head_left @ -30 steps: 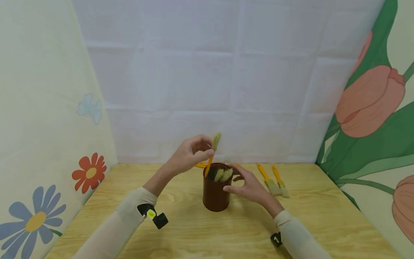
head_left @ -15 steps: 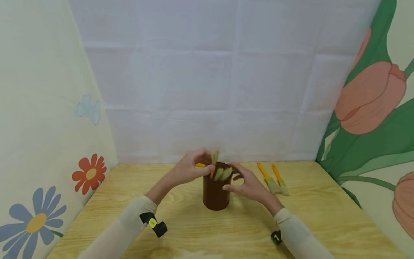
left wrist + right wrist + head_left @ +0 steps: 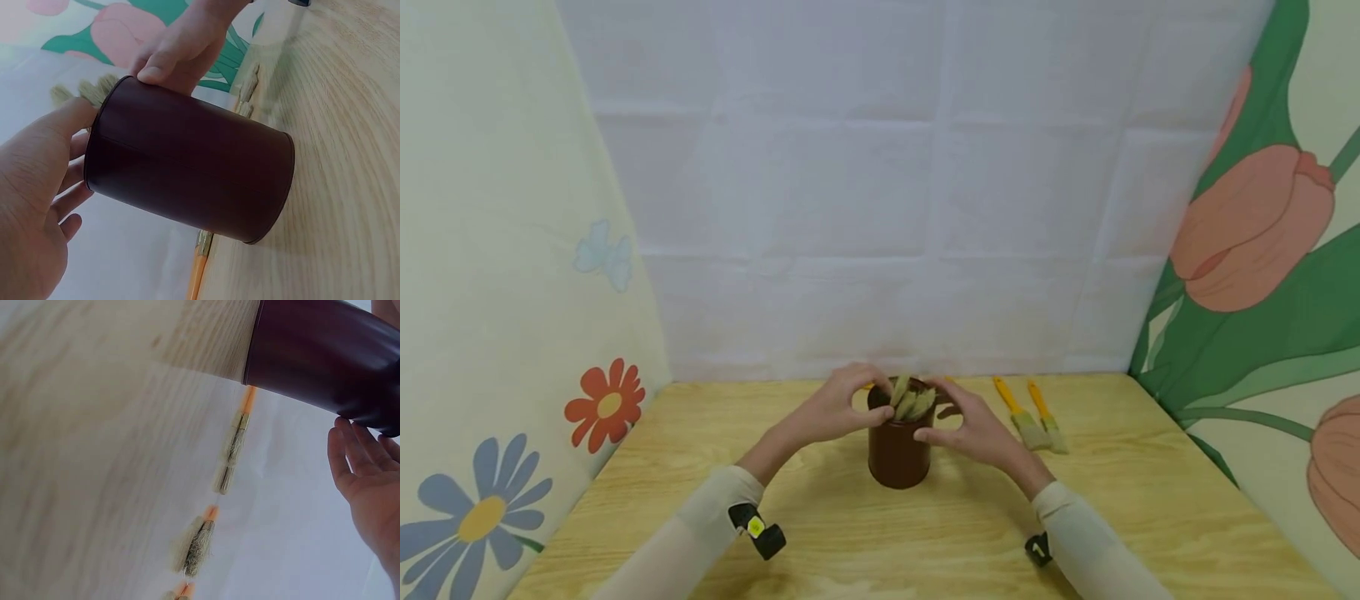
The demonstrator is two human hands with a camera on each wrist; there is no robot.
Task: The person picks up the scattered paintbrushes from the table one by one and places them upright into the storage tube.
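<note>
Only overhead, 3 brush heads (image 3: pixel 912 402), brown cup (image 3: pixel 897 454)

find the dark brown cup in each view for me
Head: the dark brown cup stands at table centre, between both hands.
Left wrist: it fills mid-frame, tilted by the camera angle.
Right wrist: it is at the top right.
Shared landmark: the loose yellow-handled brushes on the table beside it.
</note>
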